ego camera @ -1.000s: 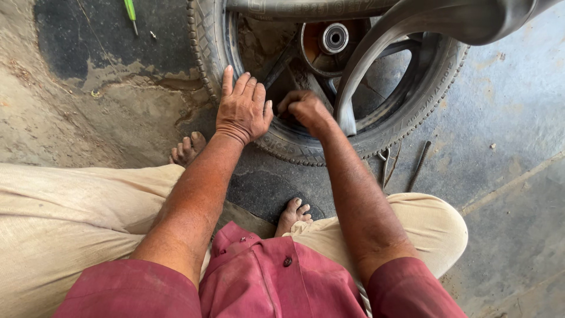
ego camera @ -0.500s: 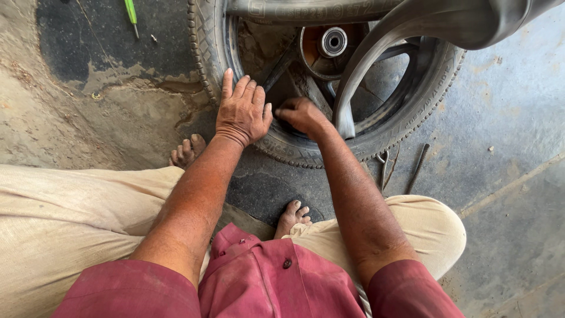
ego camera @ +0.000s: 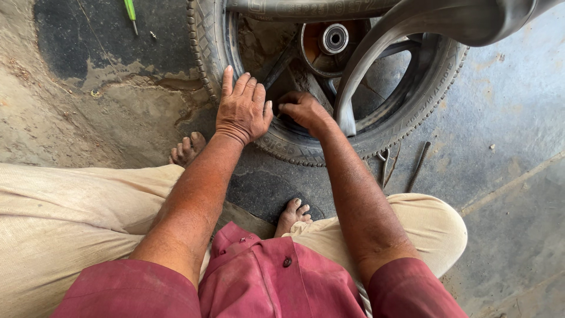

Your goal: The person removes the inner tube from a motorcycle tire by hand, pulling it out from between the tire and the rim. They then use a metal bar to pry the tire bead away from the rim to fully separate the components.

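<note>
Pressing my left hand [ego camera: 244, 109] flat and open on the tyre [ego camera: 294, 147] lying at upper centre steadies it on the floor [ego camera: 500, 106], while my right hand [ego camera: 303, 110] curls shut over the tyre's inner edge, prying there.

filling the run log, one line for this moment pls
left hand: flat on black rubber tyre | right hand: fingers curled at rim edge | wheel on floor

A dusty, matt black rubber tyre [ego camera: 294, 147] with knobbly tread surrounds a dull grey metal wheel [ego camera: 382, 65] with a shiny steel hub bearing [ego camera: 334, 38]. The floor [ego camera: 512, 118] is rough, stained concrete. Trousers [ego camera: 59, 218] are beige cloth; the shirt [ego camera: 271, 282] is faded red cloth.
</note>
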